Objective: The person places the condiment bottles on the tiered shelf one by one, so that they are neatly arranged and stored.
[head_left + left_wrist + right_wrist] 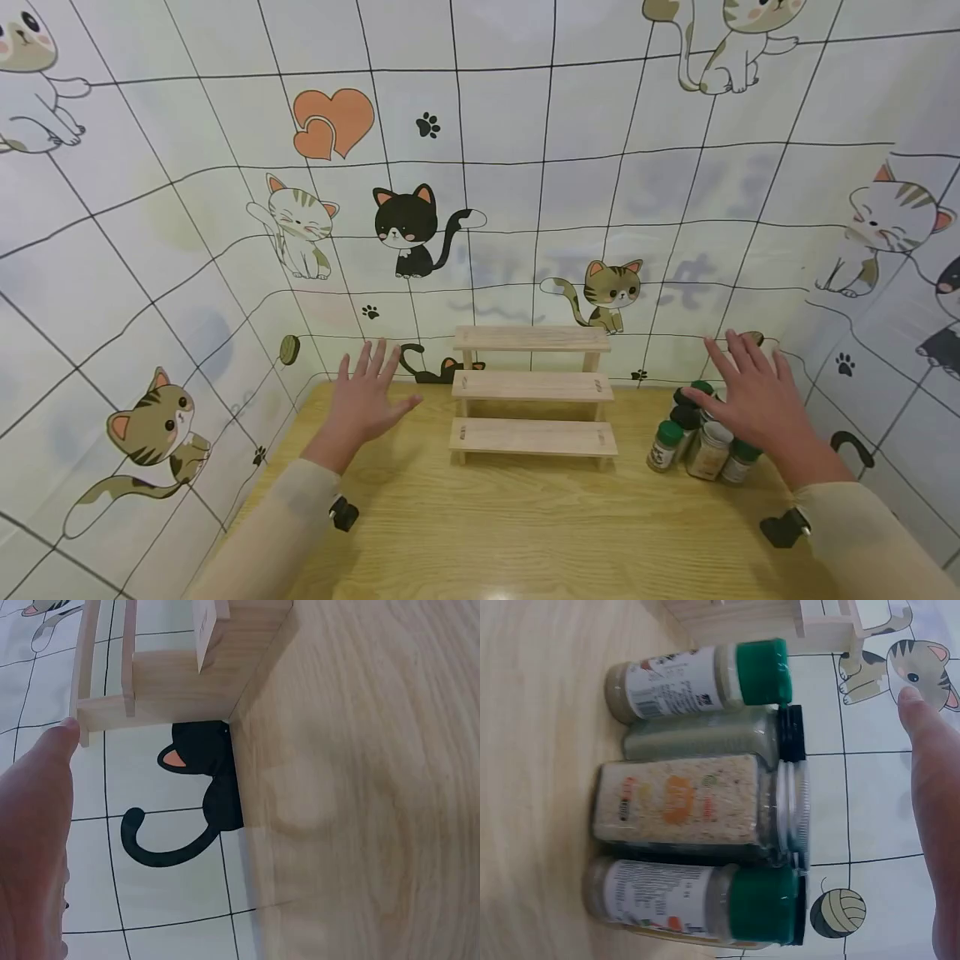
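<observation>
Wooden stepped rack point(532, 386) on bench point(480, 525), left hand point(365, 404) beside it, right hand point(761, 404) near clustered jars point(708, 452), fingers point(740, 352) of both spread.

arms point(273, 525) extended forward | left hand point(365, 402): fingers spread | right hand point(757, 402): fingers spread

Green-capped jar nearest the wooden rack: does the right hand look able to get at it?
Likely yes: the right hand is empty and close by, and nothing stands between the green-capped jar and the wooden rack, leaving that side free.
</observation>
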A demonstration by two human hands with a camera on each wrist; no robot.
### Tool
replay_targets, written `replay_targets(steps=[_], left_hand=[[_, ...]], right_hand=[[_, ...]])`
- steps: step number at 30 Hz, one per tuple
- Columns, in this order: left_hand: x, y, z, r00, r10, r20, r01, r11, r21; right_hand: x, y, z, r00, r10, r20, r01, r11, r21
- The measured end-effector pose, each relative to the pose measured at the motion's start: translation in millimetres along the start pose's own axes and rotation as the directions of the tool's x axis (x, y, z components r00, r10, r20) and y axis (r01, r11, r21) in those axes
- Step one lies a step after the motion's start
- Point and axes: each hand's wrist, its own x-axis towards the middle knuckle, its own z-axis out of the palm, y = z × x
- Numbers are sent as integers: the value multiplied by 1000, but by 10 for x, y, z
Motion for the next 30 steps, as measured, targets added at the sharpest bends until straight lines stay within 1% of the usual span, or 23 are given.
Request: replay_targets(steps=[7, 14, 16, 18, 23, 27, 30], left_hand=[[-93, 168, 161, 999, 41, 0, -41, 997, -58], [-189, 294, 302, 996, 78, -49, -84, 988, -132], [-214, 318, 350, 994, 88, -59, -96, 984, -147], [-233, 341, 402, 994, 98, -58, -107, 980, -167], [-250, 403, 502, 991, 131, -19, -132, 974, -186], [-253, 443, 581, 988, 155, -23, -157, 964, -216], [-248, 476, 637, 985, 166, -36, -170, 954, -246]], right_hand=[[-229, 8, 43, 1000, 2, -10, -2, 1000, 5], [-405, 17, 82, 999, 14, -36, -13, 1000, 24], [-449, 19, 92, 999, 20, -33, -19, 999, 45], [-499, 25, 106, 999, 25, -32, -23, 997, 67], [-641, 59, 178, 997, 58, -44, -52, 991, 120], [-734, 53, 219, 992, 105, -65, -91, 977, 191], [-794, 48, 250, 989, 137, -63, -118, 961, 249]])
